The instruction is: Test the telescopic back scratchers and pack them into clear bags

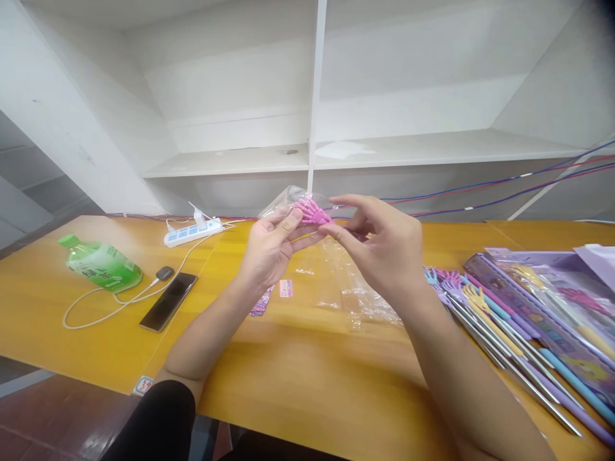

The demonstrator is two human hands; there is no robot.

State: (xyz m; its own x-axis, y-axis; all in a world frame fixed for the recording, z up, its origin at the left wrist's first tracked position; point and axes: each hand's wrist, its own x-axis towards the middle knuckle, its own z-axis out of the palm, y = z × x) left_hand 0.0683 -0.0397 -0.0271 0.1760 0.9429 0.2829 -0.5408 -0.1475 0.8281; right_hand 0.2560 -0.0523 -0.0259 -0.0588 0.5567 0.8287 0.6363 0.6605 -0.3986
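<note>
A pink hand-shaped back scratcher head (314,212) is held up over the table, inside or against a clear plastic bag (288,198). My left hand (276,240) is closed on the bag and the scratcher's finger end, thumb on top. My right hand (379,240) is at the scratcher's wrist end, its thumb touching there and its index finger reaching over the bag's edge. The scratcher's handle is hidden. More clear plastic bags (355,291) lie below my right hand. Small printed cards (262,302) lie beneath my left forearm, with a single card (286,288) beside them.
Several back scratchers (504,339) with metal rods lie at the right, by a purple box (542,314) holding bagged ones. A green bottle (103,264), phone (168,301), cable and power strip (192,232) occupy the left. White shelving (230,160) and wires (461,192) run behind.
</note>
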